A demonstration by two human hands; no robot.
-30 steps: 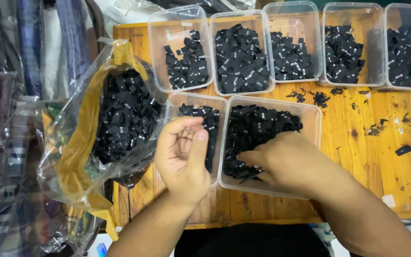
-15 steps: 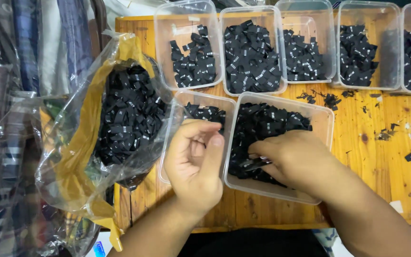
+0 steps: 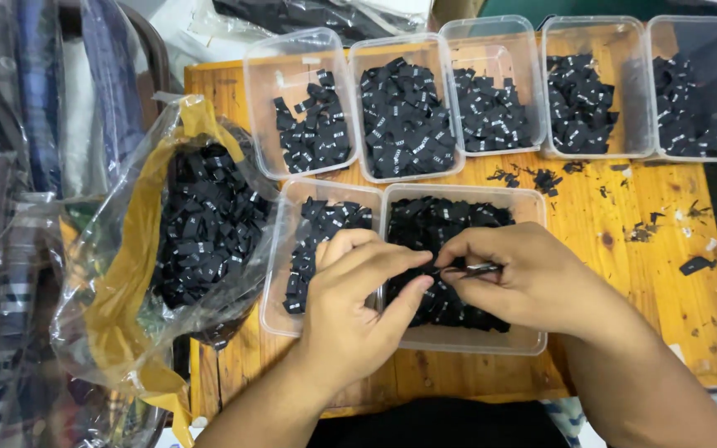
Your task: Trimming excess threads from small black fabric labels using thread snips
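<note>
Both hands meet over the clear plastic tub (image 3: 533, 274) at the near edge of the wooden table (image 3: 665, 274): the right hand (image 3: 524, 278) pinches a small black label (image 3: 473, 269) between thumb and forefinger, and the left hand (image 3: 354, 319) closes its thumb and forefinger on the label's other end. The tub is heaped with black labels; a narrower tub (image 3: 280, 274) touches its left side. Five more tubs (image 3: 392, 108) line the far edge, and a clear bag (image 3: 126, 274) of labels overhangs the left edge.

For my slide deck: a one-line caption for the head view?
Both hands, left hand and right hand, pinch a small black label over clear tubs of labels.
</note>
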